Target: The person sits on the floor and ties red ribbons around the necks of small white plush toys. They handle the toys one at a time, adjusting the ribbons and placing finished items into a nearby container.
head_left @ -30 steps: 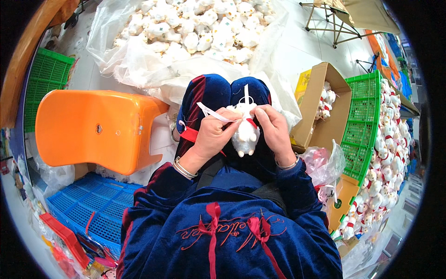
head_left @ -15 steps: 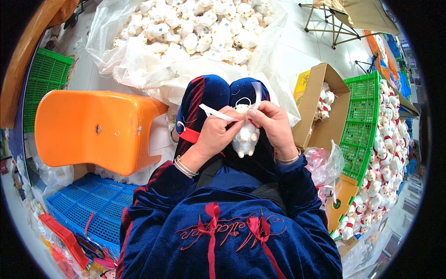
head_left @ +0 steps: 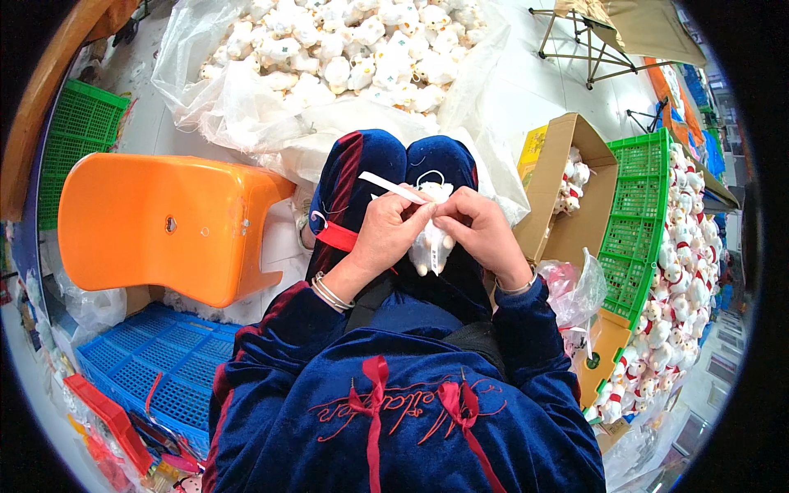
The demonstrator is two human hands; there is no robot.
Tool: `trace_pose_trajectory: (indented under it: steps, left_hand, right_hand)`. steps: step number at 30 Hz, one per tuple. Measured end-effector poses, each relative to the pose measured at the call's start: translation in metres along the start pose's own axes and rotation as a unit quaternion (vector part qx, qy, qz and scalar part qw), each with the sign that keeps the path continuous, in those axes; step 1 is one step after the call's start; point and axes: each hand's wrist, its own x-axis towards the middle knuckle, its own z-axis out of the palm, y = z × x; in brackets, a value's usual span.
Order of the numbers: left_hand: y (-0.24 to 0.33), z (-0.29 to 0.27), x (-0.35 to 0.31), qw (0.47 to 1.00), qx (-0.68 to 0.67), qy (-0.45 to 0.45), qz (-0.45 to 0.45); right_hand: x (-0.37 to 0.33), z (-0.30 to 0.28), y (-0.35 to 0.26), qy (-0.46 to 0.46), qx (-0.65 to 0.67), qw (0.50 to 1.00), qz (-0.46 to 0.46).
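A small white plush toy [head_left: 428,248] with a thin hanging loop at its head rests between my knees, a narrow white label showing on its body. My left hand [head_left: 388,234] is closed in a pinch by the toy's neck. From its fingers a pale ribbon [head_left: 393,186] sticks out toward the upper left. On the toy's other side, my right hand [head_left: 481,230] is closed too, thumb and forefinger pressed together at the neck. The fingers hide most of the neck, and what the right fingertips grip is too small to make out. A red strip [head_left: 335,237] lies over my left thigh.
Ahead lies a big clear plastic bag [head_left: 271,131] full of white plush toys. An orange stool [head_left: 123,222] and a blue crate [head_left: 156,361] stand left. To the right are a cardboard box [head_left: 546,197], a green crate [head_left: 637,222] and many toys with red neckbands [head_left: 678,287].
The toy has turned, so the label now shows. My right hand has come down closer to my left, and the ribbon end that stood up beside it is gone from sight.
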Motion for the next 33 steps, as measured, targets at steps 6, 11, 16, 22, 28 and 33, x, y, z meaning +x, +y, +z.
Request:
trace_pose_trajectory:
  steps: [6, 11, 16, 22, 28, 33]
  left_hand:
    - [0.001, 0.002, -0.001, 1.0, -0.017, 0.001, -0.001]
    - [-0.002, 0.003, -0.001, 0.995, 0.057, 0.008, 0.081]
    - [-0.003, 0.004, 0.001, 0.981, 0.071, 0.004, 0.18]
    - [-0.002, 0.002, -0.005, 0.986, 0.052, 0.019, 0.155]
    - [0.004, 0.002, -0.006, 0.986, 0.063, 0.005, 0.152]
    - [0.006, 0.002, -0.004, 0.98, 0.091, 0.006, 0.179]
  right_hand:
    - [0.014, 0.005, 0.009, 0.037, -0.055, 0.998, 0.003]
    - [0.015, 0.017, 0.004, 0.104, -0.183, 0.971, -0.114]
    - [0.012, 0.015, 0.02, 0.067, -0.195, 0.97, -0.13]
    - [0.013, -0.021, 0.002, -0.108, -0.01, 0.994, -0.003]
    - [0.017, -0.038, -0.005, -0.115, -0.084, 0.99, -0.018]
    - [0.022, -0.042, -0.015, -0.083, -0.079, 0.984, -0.135]
